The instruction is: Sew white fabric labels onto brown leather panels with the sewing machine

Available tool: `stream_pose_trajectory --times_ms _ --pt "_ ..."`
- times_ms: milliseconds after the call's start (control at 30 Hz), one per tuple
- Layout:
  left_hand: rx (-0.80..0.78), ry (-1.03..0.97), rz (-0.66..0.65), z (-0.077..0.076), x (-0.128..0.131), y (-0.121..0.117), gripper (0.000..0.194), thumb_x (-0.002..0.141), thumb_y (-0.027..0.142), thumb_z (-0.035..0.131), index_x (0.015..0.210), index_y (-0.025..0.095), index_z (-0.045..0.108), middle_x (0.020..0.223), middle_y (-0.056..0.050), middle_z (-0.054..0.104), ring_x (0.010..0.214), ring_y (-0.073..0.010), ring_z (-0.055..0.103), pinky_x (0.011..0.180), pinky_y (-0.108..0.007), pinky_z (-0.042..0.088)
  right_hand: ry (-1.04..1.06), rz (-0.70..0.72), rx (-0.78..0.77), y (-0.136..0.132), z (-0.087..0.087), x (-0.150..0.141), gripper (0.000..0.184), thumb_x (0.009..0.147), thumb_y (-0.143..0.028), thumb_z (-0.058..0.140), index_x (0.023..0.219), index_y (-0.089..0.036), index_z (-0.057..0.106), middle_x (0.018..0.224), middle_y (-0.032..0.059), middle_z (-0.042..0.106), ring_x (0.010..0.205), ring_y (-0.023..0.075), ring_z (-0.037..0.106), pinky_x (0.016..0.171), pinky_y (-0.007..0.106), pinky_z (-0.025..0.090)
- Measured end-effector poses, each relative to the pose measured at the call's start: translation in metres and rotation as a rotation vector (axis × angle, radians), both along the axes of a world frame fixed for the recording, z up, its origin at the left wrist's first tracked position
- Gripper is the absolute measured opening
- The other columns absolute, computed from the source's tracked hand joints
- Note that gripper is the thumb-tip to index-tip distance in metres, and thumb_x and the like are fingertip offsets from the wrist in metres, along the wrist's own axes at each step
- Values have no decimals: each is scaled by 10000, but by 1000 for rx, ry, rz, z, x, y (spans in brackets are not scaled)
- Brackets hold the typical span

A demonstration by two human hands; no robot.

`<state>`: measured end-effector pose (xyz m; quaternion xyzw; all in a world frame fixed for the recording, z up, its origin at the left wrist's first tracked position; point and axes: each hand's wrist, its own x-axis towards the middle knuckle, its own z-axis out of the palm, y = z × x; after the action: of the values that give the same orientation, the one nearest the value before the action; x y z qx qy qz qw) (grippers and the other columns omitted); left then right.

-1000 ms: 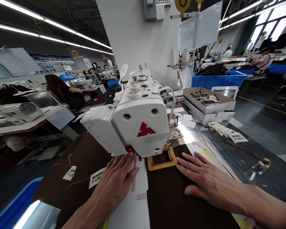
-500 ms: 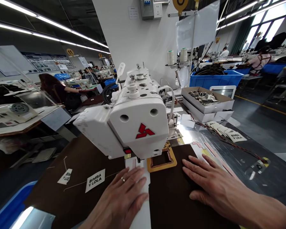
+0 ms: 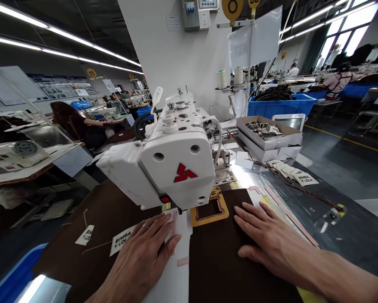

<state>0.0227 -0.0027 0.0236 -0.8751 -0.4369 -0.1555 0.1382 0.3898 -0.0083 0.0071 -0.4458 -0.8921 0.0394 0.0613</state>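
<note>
- Sewing machine (image 3: 176,164): its head overhangs the work.
- Brown cloth (image 3: 214,261): flat below, probably steadied by the open right hand (image 3: 270,242).
- Left hand (image 3: 141,254): open, pinching nothing, likely steadying the white strip (image 3: 173,280).
- Yellow frame (image 3: 207,221): lies on the cloth, perhaps flattening it.

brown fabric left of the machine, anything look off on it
The leftmost label on the brown fabric looks odd: its lettering breaks off at the right, cut or covered, I can't tell which. Loose threads trail nearby.
</note>
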Motion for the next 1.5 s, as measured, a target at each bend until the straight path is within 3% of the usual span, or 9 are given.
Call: stream_pose_trajectory --times_ms 133,267,400,533,733,967,1100,1233,1500 --pt "-1 -24 -209 9 18 -15 266 1088 289 546 1307 213 676 1394 -27 692 1329 -191 617 1149 -345 485 64 0 -89 11 10 -10 662 1050 -575 576 1559 -153 543 1667 140 388 1549 419 368 1225 718 359" --pt "60 234 -323 13 36 -23 412 1083 463 543 1402 226 655 1515 16 602 1359 -206 619 1124 -361 537 110 7 -143 13 8 -7 739 1036 -627 573 1605 -165 479 1688 142 346 1572 407 326 1246 719 311" --pt "142 358 -253 6 36 -15 597 1043 635 539 1451 208 627 1525 -1 579 1320 -267 657 974 -407 624 155 46 -202 27 11 -8 796 1024 -670 562 1636 -179 427 1694 134 345 1577 406 316 1263 717 276" --pt "156 359 -174 -3 23 -13 650 1035 654 542 1484 187 590 1559 -26 549 1374 -264 615 1021 -423 578 173 32 -189 30 16 -7 736 1059 -589 550 1640 -158 415 1710 144 308 1587 412 289 1262 726 262" --pt "87 242 -188 -16 16 -8 695 1039 657 530 1523 158 535 1601 -40 512 1425 -287 557 1166 -441 409 122 28 -144 22 15 0 570 1114 -478 467 1588 -163 500 1690 121 388 1579 393 327 1259 708 294" --pt "8 39 -56 -31 5 6 595 1071 596 475 1515 204 528 1574 -64 550 1423 -325 547 1185 -479 403 185 -10 -89 42 19 8 545 1121 -427 463 1571 -125 517 1696 148 377 1575 359 352 1284 628 309" --pt "-69 -44 -223 -29 7 -14 576 1065 499 540 1582 259 454 1621 2 500 1492 -243 481 1299 -377 272 164 23 -82 17 17 14 498 1123 -418 458 1561 -197 546 1676 89 430 1569 343 367 1281 618 324" --pt "-28 100 -323 -26 9 -12 767 1017 638 573 1602 160 442 1620 -58 498 1523 -254 443 1350 -352 94 108 34 -111 19 9 14 494 1132 -394 430 1577 -201 527 1680 86 420 1572 364 354 1274 664 295" --pt "-98 8 -257 -34 3 -24 675 1060 602 518 1618 236 425 1625 -33 495 1539 -240 417 1347 -382 144 198 84 -14 8 9 22 408 1113 -324 482 1465 -195 644 1608 97 529 1507 324 471 1231 567 439"
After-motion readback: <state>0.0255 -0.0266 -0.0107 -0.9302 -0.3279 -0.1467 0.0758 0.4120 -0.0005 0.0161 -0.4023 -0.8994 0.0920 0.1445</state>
